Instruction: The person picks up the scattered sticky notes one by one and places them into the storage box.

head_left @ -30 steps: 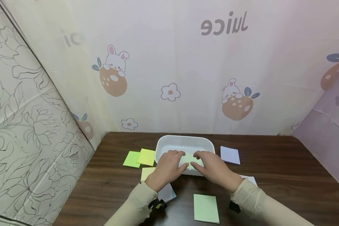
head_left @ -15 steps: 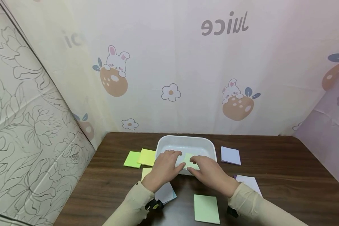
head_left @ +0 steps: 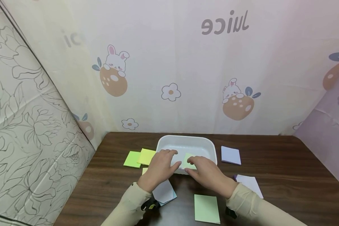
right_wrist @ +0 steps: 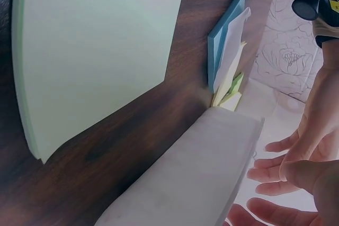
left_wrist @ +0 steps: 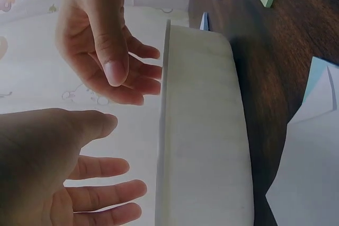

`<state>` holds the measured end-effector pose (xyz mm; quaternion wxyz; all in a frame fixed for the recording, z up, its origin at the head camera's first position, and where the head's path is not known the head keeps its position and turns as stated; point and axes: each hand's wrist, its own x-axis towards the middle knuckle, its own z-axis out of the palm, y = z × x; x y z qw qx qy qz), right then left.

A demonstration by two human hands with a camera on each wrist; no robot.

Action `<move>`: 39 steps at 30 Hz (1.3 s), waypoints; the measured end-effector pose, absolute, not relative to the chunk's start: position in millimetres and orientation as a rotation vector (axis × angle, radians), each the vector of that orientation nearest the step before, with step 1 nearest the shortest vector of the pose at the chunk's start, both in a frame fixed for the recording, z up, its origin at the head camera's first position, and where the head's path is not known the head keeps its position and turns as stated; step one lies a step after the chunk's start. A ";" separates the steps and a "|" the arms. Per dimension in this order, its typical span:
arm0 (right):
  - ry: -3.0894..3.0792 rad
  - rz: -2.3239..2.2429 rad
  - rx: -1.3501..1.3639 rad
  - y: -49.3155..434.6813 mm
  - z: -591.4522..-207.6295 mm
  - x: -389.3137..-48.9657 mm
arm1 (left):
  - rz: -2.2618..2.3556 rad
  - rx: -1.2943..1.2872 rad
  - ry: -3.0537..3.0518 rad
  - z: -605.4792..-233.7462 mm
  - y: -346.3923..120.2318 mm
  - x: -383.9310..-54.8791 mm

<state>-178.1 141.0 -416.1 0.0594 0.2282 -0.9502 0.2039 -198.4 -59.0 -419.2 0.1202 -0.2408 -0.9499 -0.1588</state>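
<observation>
A white plastic basin [head_left: 186, 142] stands at the back middle of the table, with a pale green sticky-note pad [head_left: 188, 159] inside it. My left hand [head_left: 159, 168] hovers over the basin's near left part, fingers loosely bent and holding nothing. Over the near right part is my right hand [head_left: 210, 174], its fingers relaxed and partly hiding the green pad. In the left wrist view the right hand [left_wrist: 98, 46] and the left hand [left_wrist: 79, 178] face each other above the basin's rim, apart. Nothing lies between the fingers in either wrist view.
Left of the basin lie a bright green pad [head_left: 132, 159] and a yellow pad [head_left: 146, 156]. White and blue pads [head_left: 164, 192] overlap beside my left wrist. A larger green pad [head_left: 206, 208] is in front. To the right are a lavender pad [head_left: 230, 155] and a white pad [head_left: 249, 185].
My left hand has drawn back to the left and nearer me. The right hand has shifted slightly left and nearer, uncovering more of the white pad on the right.
</observation>
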 end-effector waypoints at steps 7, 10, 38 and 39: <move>-2.848 0.607 0.725 138.5 -415.8 -177.4 | -0.488 -0.675 -2.786 -416.2 -64.4 -197.9; -2.842 0.613 0.730 137.5 -415.4 -176.7 | -0.492 -0.676 -2.780 -415.5 -67.0 -197.4; -2.833 0.670 0.808 122.2 -416.9 -172.1 | -0.546 -0.515 -2.748 -412.4 -94.8 -206.6; -2.837 0.669 0.807 121.5 -416.9 -172.1 | -0.548 -0.508 -2.750 -412.5 -95.6 -207.2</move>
